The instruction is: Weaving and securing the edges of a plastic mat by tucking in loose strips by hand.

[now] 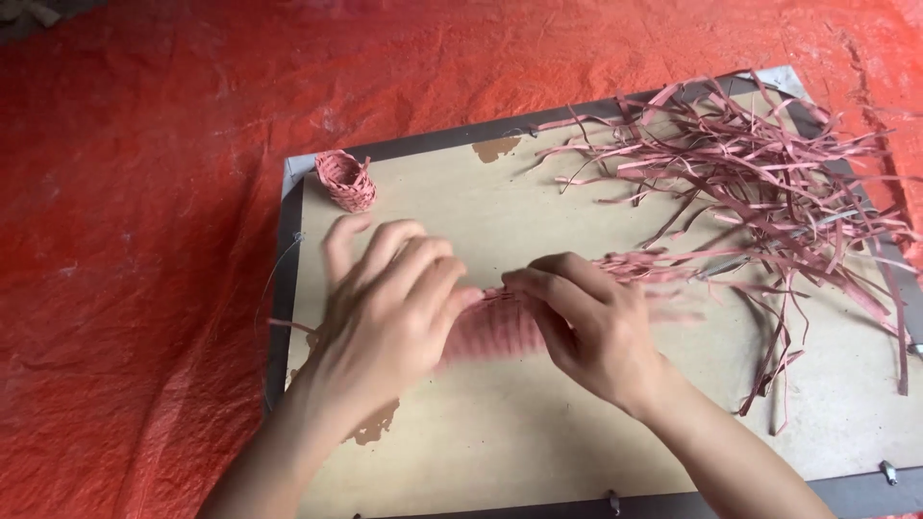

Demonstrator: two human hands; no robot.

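Pale tan board [596, 404], blotched with brown stains near its upper and lower edges, framed in dark grey. At its centre, the woven piece [500, 327] shows dusty pink with a fine ribbed pattern. At the board's top left corner, a small basket [345, 180] in the same pink, criss-cross weave. Over the board's right side, loose strips [769, 173], pink to reddish-brown. All around the board, a bright orange-red tarp [144, 192], wrinkled and whitish in patches.
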